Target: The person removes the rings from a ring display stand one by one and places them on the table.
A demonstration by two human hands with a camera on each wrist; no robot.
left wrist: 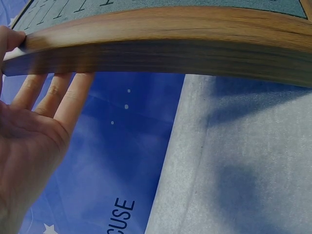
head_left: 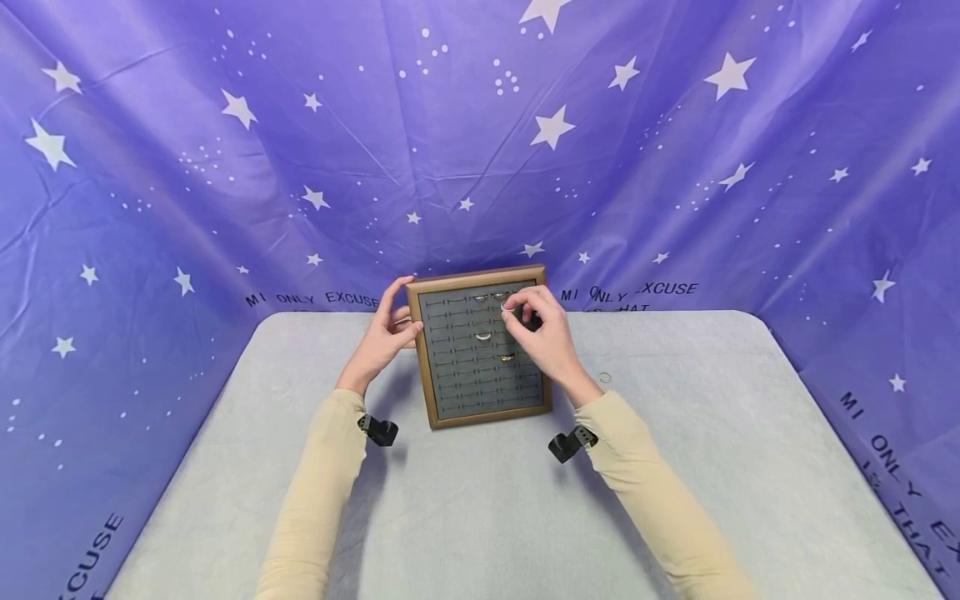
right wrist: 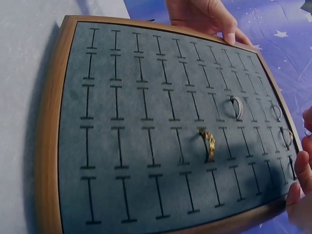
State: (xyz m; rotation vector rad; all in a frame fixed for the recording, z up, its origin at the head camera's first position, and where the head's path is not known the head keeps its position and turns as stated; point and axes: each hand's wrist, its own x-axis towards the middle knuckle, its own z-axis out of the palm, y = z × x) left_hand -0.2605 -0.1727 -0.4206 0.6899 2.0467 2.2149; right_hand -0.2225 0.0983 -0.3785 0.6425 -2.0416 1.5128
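A ring display board with a wooden frame and grey slotted padding stands tilted up on the table. My left hand grips its left edge, thumb on the front and fingers behind. My right hand is over the board's upper right part, pinching a small silver ring between thumb and forefinger. Among the rings seated in slots are a gold ring and a silver ring; several more sit near the top edge, partly hidden by my right hand.
A thin loose ring lies on the table to the right of the board. The table has a pale grey cover. Behind and at both sides hangs a purple curtain with white stars. Small black cameras are strapped to both wrists.
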